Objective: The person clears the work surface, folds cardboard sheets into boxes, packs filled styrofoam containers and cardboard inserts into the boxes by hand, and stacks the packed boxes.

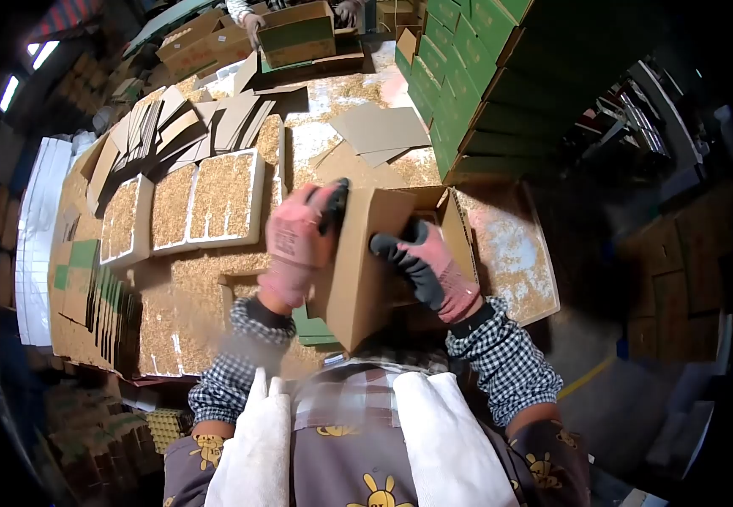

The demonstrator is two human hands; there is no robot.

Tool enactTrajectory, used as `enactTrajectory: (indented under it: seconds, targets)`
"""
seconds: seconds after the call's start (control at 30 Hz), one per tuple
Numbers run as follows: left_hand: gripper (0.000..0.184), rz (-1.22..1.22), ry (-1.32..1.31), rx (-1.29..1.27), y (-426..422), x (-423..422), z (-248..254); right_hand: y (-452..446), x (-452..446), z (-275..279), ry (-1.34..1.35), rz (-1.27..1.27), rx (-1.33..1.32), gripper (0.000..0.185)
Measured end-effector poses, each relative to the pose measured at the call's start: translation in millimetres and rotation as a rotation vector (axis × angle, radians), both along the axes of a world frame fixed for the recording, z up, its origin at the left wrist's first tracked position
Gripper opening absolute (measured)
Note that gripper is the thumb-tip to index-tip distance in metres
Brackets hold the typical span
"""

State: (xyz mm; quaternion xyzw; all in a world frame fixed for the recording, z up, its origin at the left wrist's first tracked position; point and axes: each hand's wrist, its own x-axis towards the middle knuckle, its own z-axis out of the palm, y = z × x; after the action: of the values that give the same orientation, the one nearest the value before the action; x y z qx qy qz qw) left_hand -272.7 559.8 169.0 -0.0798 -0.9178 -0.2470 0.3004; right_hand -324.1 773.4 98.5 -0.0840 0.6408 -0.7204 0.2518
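A brown cardboard box [356, 270], tilted and partly folded, stands between my hands in front of my body. My left hand [300, 237], in a pink glove with dark fingertips, grips its upper left side. On the opposite side, my right hand [430, 266] wears a matching glove and has its bent fingers against the cardboard. Just behind and to the right sits an open cardboard carton [461, 221], partly hidden by the held box and my right hand. A green printed piece of cardboard [314, 328] shows below my left hand.
White trays filled with sawdust-like material [227, 198] lie to the left, near fanned cardboard sheets [151, 127]. Flat grey sheets [381, 131] lie ahead. Stacked green boxes [459, 76] rise at the right. Across the table, another person's hands hold a green box [297, 35].
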Motion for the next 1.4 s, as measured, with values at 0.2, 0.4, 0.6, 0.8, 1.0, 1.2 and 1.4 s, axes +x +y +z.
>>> enactTrajectory:
  seconds: [0.2, 0.4, 0.6, 0.8, 1.0, 1.2, 1.4]
  targets:
    - [0.04, 0.137, -0.209, -0.557, 12.7, 4.0, -15.0, 28.5, -19.3, 12.8, 0.691, -0.05, 1.28, 0.066]
    - [0.068, -0.227, -0.798, -0.638, 44.5, 23.5, -75.3, 13.1, -10.7, -3.1, 0.828, 0.136, 1.386, 0.078]
    - [0.071, -0.322, -0.75, -0.691, 68.0, 31.8, -69.2, 45.4, 4.4, 6.5, 0.621, -0.164, 1.253, 0.087]
    - [0.057, -0.385, -0.752, -0.583, 98.8, 2.4, -85.8, 66.1, -43.8, -39.4, 0.427, -0.297, 0.452, 0.071]
    - [0.055, -0.219, -0.272, -0.034, -10.0, -2.5, -73.7, 137.2, -34.5, -98.4, 0.047, -0.153, -0.343, 0.048]
    - [0.068, 0.253, -0.788, 0.763, -8.2, 45.8, -216.5, 71.8, 2.2, -74.5, 0.146, -0.002, 0.217, 0.069]
    - [0.037, -0.066, -0.517, 1.745, -29.6, 17.2, -153.0, 62.3, -38.7, -20.3, 0.178, -0.001, 0.028, 0.087]
